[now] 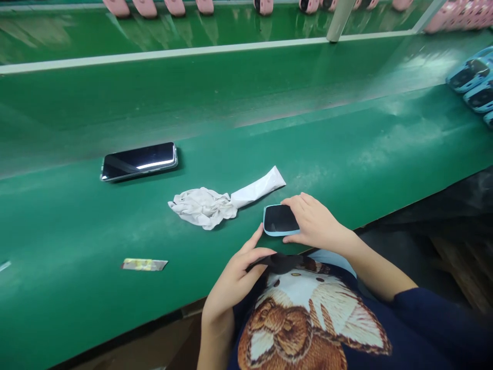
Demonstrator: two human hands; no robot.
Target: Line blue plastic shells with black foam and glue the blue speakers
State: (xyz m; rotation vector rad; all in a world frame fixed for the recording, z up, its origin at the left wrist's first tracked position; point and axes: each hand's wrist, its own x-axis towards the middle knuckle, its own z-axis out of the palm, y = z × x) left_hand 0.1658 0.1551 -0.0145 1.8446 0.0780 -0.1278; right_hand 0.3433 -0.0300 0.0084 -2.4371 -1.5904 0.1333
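The person's right hand [316, 223] lies over the right half of a blue-rimmed device [279, 220] with a dark screen, its fingers [304, 208] spread across the top and its thumb along the lower edge, a fairly wide hold that hides part of the device. The device sits flat on a green workbench [57, 308], near the bench's front edge. The left hand [233, 282] is curled in a narrow grip around the end of a black strap [283, 263], with the index finger raised. The strap runs toward the device just above the front of a navy top [308, 318] with a printed animal design, but it is not clear whether the two are joined.

Just left of the device, a crumpled white cloth [202, 208] touches a flattened white tube [258, 186], whose far end reaches close above the device. Farther left, a smartphone [138, 162] lies screen up, and a small foil packet [144, 264] lies near the front edge. Similar blue devices [472, 74] are grouped at the right edge of the view. Beyond a white rail [173, 51] and a metal post [339, 20], pink items [175, 6] line a further green surface
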